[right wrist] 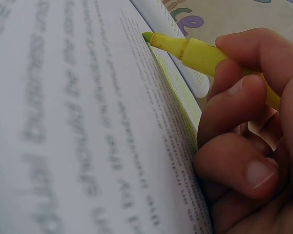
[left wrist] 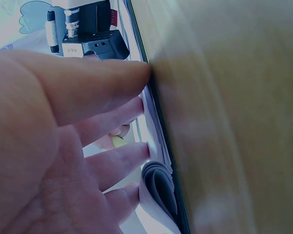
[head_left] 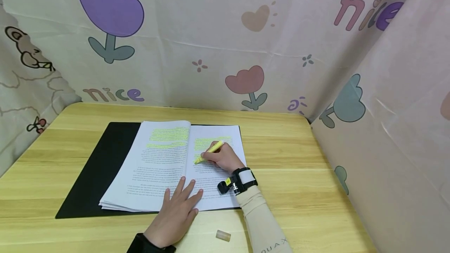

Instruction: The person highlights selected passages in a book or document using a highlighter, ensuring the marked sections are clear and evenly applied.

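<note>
My right hand (head_left: 225, 158) pinches a yellow highlighter (head_left: 212, 149), its tip at a text line on the right page (head_left: 214, 182) of an open booklet. In the right wrist view the highlighter (right wrist: 202, 56) has its green-yellow tip right at the paper, beside yellow-marked lines. My left hand (head_left: 175, 212) rests with spread fingers over the lower middle of the booklet, across the fold. Seen from the left wrist, the fingertips of that hand (left wrist: 102, 117) press at the pages' near edge, where paper curls up. Yellow marking covers the upper lines of both pages.
Under the booklet lies a black mat (head_left: 91, 179), showing mostly on the left. A small translucent brownish cap (head_left: 223, 236) lies on the wooden table (head_left: 281, 190) near its front. Printed cloth (head_left: 197, 30) hangs behind and along both sides. A camera band (head_left: 242, 180) circles the right wrist.
</note>
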Demonstrator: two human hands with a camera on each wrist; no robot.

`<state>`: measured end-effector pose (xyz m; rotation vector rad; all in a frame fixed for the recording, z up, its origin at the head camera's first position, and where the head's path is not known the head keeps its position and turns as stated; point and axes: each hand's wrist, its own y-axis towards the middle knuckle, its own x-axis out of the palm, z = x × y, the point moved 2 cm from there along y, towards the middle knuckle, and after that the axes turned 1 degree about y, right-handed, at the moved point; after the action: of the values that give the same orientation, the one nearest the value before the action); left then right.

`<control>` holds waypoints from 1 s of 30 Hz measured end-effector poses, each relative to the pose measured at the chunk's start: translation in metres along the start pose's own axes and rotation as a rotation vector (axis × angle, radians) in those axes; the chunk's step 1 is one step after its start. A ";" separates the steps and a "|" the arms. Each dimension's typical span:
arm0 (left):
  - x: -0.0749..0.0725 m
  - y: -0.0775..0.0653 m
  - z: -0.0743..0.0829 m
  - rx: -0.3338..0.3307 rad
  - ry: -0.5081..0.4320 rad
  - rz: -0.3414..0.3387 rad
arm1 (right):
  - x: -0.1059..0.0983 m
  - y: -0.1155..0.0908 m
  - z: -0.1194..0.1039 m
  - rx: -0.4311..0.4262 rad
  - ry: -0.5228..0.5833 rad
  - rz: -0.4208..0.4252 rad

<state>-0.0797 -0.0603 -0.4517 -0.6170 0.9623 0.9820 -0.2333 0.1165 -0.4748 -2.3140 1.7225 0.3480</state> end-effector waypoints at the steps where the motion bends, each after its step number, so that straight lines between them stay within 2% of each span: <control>1: 0.000 0.000 0.000 0.001 -0.001 0.000 | 0.000 0.000 0.000 0.000 -0.002 0.001; 17: 0.000 0.001 0.000 -0.003 0.010 -0.011 | -0.001 0.001 0.001 -0.005 -0.018 0.006; 30: -0.001 0.001 0.000 0.001 0.006 -0.011 | 0.000 0.001 -0.002 -0.007 -0.078 0.008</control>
<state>-0.0805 -0.0603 -0.4505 -0.6242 0.9631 0.9706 -0.2344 0.1156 -0.4733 -2.2675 1.6966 0.4399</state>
